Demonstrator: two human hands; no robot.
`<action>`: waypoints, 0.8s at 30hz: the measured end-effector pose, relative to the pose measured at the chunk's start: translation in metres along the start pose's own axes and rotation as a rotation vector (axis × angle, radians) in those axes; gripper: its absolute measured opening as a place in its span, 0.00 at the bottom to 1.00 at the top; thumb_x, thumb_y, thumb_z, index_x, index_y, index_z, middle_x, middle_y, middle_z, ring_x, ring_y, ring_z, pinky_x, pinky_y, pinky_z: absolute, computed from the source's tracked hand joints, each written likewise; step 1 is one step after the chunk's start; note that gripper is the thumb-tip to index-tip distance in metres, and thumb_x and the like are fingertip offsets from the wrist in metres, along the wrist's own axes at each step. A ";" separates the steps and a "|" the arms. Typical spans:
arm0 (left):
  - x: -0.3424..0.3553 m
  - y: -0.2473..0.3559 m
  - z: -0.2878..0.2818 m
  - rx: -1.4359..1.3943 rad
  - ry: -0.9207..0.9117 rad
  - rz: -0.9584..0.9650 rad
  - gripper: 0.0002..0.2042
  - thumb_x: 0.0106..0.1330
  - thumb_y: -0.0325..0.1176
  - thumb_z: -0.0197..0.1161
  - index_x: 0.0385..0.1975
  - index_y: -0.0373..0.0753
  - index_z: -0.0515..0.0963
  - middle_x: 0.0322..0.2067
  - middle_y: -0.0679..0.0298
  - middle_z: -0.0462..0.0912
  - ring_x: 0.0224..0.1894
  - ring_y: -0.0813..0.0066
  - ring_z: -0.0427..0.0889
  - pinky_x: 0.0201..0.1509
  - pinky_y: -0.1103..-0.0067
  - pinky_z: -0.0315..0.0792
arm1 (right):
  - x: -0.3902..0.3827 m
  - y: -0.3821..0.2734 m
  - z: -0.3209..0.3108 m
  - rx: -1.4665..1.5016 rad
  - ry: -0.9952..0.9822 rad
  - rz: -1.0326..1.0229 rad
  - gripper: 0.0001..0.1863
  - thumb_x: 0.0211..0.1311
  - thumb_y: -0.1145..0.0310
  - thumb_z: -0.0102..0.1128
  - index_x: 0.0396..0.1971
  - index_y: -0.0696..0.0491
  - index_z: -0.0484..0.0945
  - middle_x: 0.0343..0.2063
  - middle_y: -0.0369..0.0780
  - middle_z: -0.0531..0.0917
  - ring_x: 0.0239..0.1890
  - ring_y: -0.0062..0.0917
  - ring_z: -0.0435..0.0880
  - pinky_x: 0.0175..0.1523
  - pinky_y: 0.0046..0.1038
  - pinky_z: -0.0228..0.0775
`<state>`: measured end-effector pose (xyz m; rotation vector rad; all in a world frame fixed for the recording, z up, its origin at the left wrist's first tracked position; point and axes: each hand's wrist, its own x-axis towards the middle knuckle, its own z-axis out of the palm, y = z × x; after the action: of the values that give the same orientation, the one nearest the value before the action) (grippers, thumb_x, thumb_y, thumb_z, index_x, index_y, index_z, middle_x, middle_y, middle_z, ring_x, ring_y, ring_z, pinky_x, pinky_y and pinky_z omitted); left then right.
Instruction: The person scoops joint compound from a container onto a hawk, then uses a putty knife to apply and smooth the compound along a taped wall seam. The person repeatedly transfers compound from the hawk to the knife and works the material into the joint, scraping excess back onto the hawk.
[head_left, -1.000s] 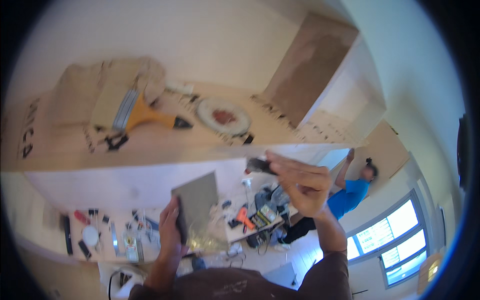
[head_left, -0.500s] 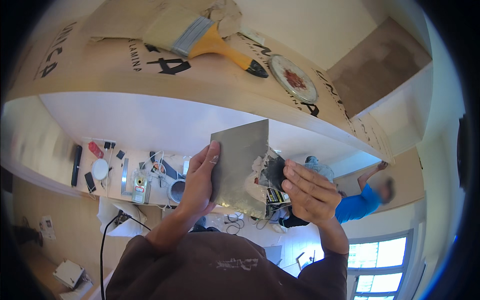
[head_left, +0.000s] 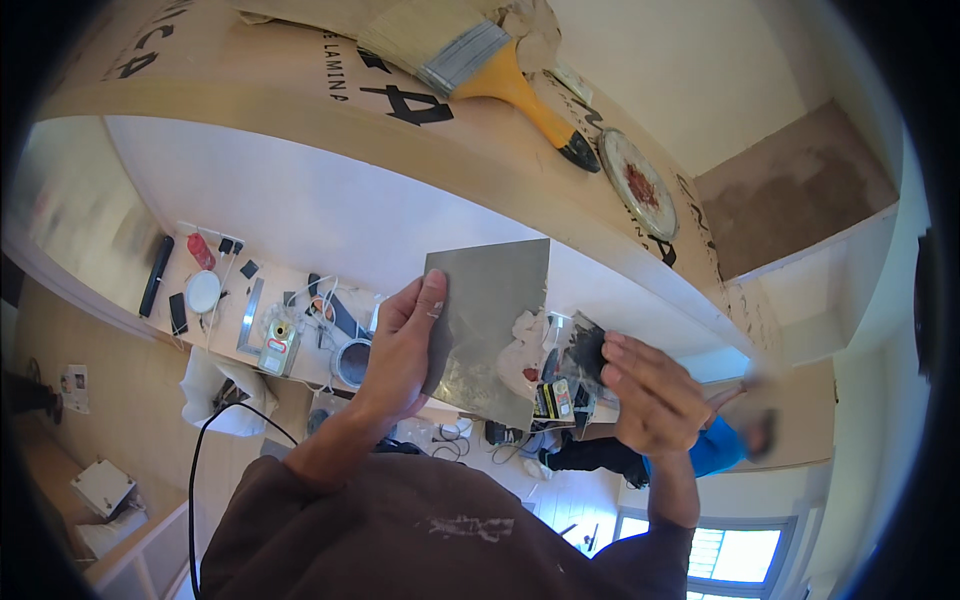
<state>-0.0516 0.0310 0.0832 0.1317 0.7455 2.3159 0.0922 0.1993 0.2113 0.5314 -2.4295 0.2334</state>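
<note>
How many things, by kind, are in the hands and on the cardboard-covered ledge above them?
Grey sheets: 1, in the left hand, sheet
Dark pads: 1, at the right hand, pad
Paintbrushes: 1
Round lids: 1
Total: 4

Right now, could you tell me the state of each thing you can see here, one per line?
Grey metal sheet: held up, upright, smeared.
Left hand: gripping the sheet's left edge.
Right hand: holding a small dark pad by the sheet's right edge.
Paintbrush: lying flat on the cardboard-covered shelf.
Round lid: lying flat, stained red.
</note>
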 end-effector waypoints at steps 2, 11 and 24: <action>-0.003 -0.001 -0.004 0.053 -0.007 0.025 0.19 0.79 0.44 0.52 0.48 0.31 0.79 0.39 0.66 0.85 0.37 0.87 0.81 0.42 0.85 0.76 | 0.013 -0.006 -0.008 0.019 -0.069 0.188 0.12 0.48 0.84 0.68 0.36 0.63 0.85 0.34 0.46 0.88 0.38 0.35 0.89 0.43 0.30 0.83; -0.026 0.000 -0.027 0.425 0.007 -0.008 0.18 0.79 0.44 0.51 0.40 0.34 0.80 0.28 0.75 0.79 0.31 0.93 0.70 0.34 0.88 0.66 | 0.046 0.023 0.005 0.376 -0.396 0.436 0.10 0.54 0.82 0.66 0.38 0.58 0.84 0.30 0.44 0.86 0.29 0.32 0.86 0.37 0.27 0.78; -0.032 -0.020 -0.038 0.408 0.128 -0.084 0.19 0.79 0.44 0.52 0.34 0.34 0.79 0.26 0.79 0.73 0.29 0.94 0.64 0.31 0.88 0.60 | 0.023 0.039 0.053 0.543 -0.598 0.489 0.09 0.55 0.81 0.65 0.37 0.57 0.84 0.32 0.43 0.87 0.31 0.36 0.84 0.39 0.30 0.77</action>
<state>-0.0267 0.0045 0.0442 0.1322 1.2590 2.0810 0.0299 0.2114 0.1828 0.2308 -3.0573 1.0979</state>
